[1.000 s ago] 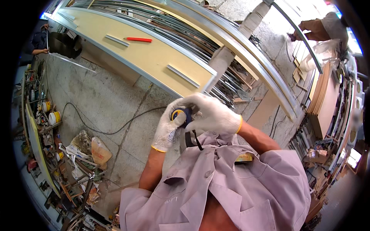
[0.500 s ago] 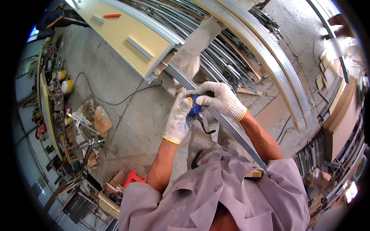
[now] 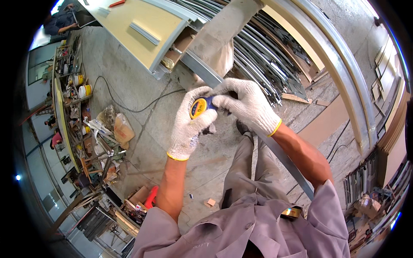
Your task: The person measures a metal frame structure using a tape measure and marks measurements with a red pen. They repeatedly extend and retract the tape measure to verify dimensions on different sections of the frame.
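A round blue tape measure [image 3: 201,107] with a yellow face sits in my left hand [image 3: 188,126], whose gloved fingers wrap round it. Against its right side, my right hand [image 3: 246,103] closes its thumb and fingers at the tape measure's edge; the exact spot they pinch is hidden. Both hands wear white knit gloves with yellow cuffs. Below the hands a long grey metal bar [image 3: 285,165] slants from the upper left toward my right forearm, and its middle is covered by my right hand.
A cream panel table [image 3: 144,21] carries short metal strips at the upper left. Metal rods [image 3: 254,71] lie bundled beyond the bar, with long curved profiles [image 3: 344,86] to the right. A black cable [image 3: 129,111] crosses the concrete floor near a cluttered rack [image 3: 64,116].
The tape measure has turned so its yellow face shows, and both hands have shifted slightly left. The view has moved, showing more of my legs and a shoe.
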Action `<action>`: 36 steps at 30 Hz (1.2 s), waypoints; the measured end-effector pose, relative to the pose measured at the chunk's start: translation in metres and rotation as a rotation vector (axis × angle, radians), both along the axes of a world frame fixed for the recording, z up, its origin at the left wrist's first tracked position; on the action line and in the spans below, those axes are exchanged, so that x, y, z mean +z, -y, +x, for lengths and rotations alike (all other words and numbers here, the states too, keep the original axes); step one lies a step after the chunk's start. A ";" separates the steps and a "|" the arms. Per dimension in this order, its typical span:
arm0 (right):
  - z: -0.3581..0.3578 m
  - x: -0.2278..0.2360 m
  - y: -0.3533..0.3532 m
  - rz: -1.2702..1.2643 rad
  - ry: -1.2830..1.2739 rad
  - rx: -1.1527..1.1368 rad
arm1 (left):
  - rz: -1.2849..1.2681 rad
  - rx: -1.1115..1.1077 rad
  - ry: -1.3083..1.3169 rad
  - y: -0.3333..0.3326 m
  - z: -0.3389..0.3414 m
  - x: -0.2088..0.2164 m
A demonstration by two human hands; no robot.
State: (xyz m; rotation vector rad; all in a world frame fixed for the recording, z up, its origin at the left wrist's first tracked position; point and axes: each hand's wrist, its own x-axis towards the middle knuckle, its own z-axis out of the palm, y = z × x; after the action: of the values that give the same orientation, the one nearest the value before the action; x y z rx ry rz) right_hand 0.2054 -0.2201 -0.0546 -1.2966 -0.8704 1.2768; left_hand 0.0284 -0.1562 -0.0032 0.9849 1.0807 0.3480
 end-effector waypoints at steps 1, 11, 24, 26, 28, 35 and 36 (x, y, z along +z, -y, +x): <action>-0.004 -0.003 -0.002 0.025 0.108 -0.047 | 0.007 0.004 0.022 -0.002 -0.002 -0.007; -0.021 -0.034 -0.018 0.247 0.460 -0.242 | 0.240 -0.061 -0.116 -0.017 0.005 -0.015; 0.033 -0.043 -0.018 0.099 0.244 -0.235 | -0.308 -0.101 0.354 -0.011 -0.026 -0.014; 0.031 -0.047 -0.021 0.088 0.110 -0.148 | -0.416 -0.033 0.377 -0.017 -0.029 -0.022; 0.032 -0.040 -0.021 0.026 -0.032 -0.134 | -0.419 -0.008 0.233 -0.020 -0.023 -0.018; 0.031 -0.062 -0.037 0.155 -0.738 0.024 | -0.727 0.130 0.489 -0.043 -0.013 -0.033; 0.030 -0.065 -0.041 0.142 -0.851 0.029 | -0.660 0.078 0.478 -0.046 -0.010 -0.035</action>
State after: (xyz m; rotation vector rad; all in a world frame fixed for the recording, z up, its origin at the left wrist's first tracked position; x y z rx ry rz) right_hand 0.2351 -0.1794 -0.1193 -0.5220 -0.3527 1.5650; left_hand 0.0184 -0.1104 -0.0382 0.2473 0.7149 0.2445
